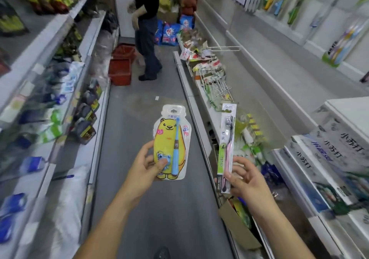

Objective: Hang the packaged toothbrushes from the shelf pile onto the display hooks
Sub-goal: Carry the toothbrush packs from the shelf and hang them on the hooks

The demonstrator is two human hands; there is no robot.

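My left hand (146, 163) grips a child's toothbrush pack (171, 140), white with a yellow bear and a blue brush, held upright over the aisle floor. A narrow green-and-white pack with a pink toothbrush (227, 144) stands upright in my right hand (244, 176), pinched near its lower end. The pile of packaged toothbrushes (207, 64) lies along the low right shelf, with loose metal hooks (218, 87) among it. One long display hook (224, 47) sticks out from the right wall, bare. Several toothbrush packs (339, 44) hang higher on that wall.
Another person (147, 28) stands up the aisle beside red baskets (121, 66). Stocked shelves line the left side. White boxes (327, 158) fill the near right shelf. An open cardboard box (237, 221) sits by the shelf base near my right forearm.
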